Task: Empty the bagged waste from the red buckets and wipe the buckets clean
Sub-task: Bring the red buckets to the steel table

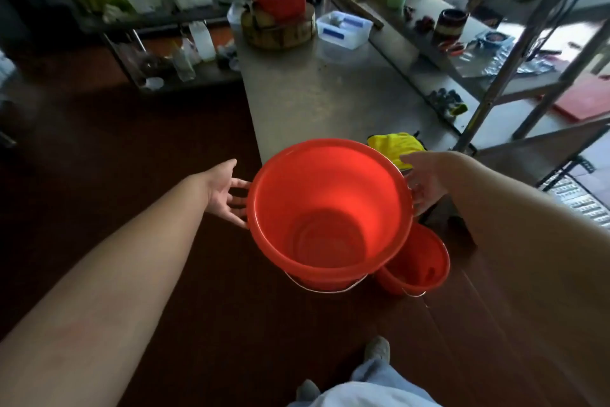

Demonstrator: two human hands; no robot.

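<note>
A large red bucket (330, 208) is held up in front of me, its inside bare and with no bag in it. My left hand (227, 195) presses against its left side under the rim, fingers spread. On the other side my right hand (425, 182) grips the wall below the rim. A second, smaller red bucket (419, 261) stands on the dark floor below and to the right, partly hidden by the first. A yellow cloth (396, 144) lies on the near end of the steel table, just behind the held bucket.
The steel table (330, 96) runs away from me, with a wooden block, a red box and a clear tub at its far end. A metal rack (495, 89) stands to the right, cluttered shelves at the back left. My feet show at the bottom.
</note>
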